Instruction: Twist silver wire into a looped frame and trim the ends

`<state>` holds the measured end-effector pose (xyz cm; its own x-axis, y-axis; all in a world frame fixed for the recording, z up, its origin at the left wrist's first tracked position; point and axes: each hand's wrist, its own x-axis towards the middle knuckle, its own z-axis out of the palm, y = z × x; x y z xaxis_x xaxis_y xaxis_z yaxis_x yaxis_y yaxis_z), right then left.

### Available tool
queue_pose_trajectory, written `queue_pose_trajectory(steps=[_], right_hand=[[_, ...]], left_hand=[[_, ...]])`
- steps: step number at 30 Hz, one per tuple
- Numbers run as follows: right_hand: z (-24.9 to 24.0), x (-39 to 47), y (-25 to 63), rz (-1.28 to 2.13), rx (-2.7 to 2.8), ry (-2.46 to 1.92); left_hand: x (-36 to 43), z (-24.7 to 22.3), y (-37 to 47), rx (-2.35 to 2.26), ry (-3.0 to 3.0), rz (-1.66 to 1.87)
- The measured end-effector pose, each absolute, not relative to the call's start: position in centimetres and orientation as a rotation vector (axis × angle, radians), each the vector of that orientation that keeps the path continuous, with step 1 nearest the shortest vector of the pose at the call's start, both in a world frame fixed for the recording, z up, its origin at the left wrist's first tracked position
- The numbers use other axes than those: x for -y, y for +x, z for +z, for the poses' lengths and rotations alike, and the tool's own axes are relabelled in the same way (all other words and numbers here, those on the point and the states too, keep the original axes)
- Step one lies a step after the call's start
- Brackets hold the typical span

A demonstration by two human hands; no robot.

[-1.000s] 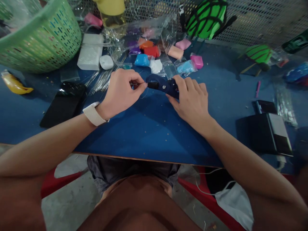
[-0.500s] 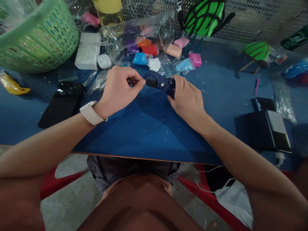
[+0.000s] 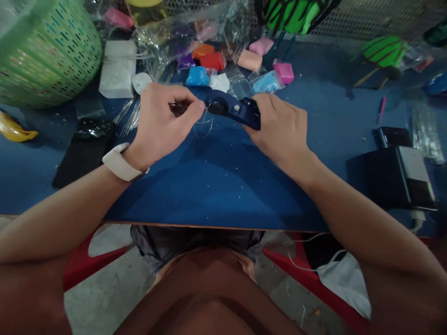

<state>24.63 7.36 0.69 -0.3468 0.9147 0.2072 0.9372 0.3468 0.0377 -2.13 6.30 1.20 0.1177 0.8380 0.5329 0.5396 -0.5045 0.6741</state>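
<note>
Navy tool [image 3: 228, 109] fills the right hand [image 3: 283, 125]; left hand [image 3: 162, 121] pinches wire [image 3: 203, 138] (tabletop [image 3: 223, 190] spreads to its near edge [image 3: 216, 227]).

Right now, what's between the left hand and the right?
In the head view, the blue tool, held by the right hand, reaches toward the left hand; a thin strand loops beside the left fingertips.

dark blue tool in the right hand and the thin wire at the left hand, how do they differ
The dark blue tool is thick and solid, while the thin wire is a fine strand. The dark blue tool is gripped in the right hand; the thin wire is at the fingertips of the left hand. The dark blue tool has a fixed shape, the thin wire hangs in a loose loop. Both are over the blue table.
</note>
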Motion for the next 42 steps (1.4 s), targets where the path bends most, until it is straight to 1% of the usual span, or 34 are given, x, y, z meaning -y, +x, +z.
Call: queue_pose_trajectory(steps=[4,7,12,17,21,25,30,35,42], right_hand=[[0.8,-7.5,24.4,-0.200,2.502,-1.774],[0.6,-7.7,24.4,-0.171,2.514,-1.743],[-0.3,-8.0,24.9,-0.203,2.522,-1.661],[-0.4,-8.0,25.0,-0.154,2.544,-1.661],[0.0,-7.9,24.8,-0.135,2.506,-1.724],[0.3,-7.6,24.8,-0.126,2.463,-1.648],[0.9,-7.1,25.0,-0.176,2.471,-1.657],[0.7,-6.9,25.0,-0.260,2.457,-1.603],[0.7,-6.7,25.1,-0.262,2.442,-1.602]], left_hand=[[-6.4,1.2,-2.3,-1.223,2.046,1.441],[-6.6,1.0,-2.4,-1.199,2.021,1.458],[-7.3,0.4,-2.9,-1.261,2.000,1.319],[-7.4,0.5,-2.6,-1.255,1.734,1.212],[-7.1,0.7,-2.3,-1.250,1.695,1.225],[-7.1,0.3,-2.3,-1.248,1.721,1.207],[-7.0,0.0,-1.9,-1.217,1.626,1.278],[-6.3,0.9,-1.3,-1.215,1.597,1.177],[-6.1,1.2,-1.1,-1.221,1.505,1.165]])
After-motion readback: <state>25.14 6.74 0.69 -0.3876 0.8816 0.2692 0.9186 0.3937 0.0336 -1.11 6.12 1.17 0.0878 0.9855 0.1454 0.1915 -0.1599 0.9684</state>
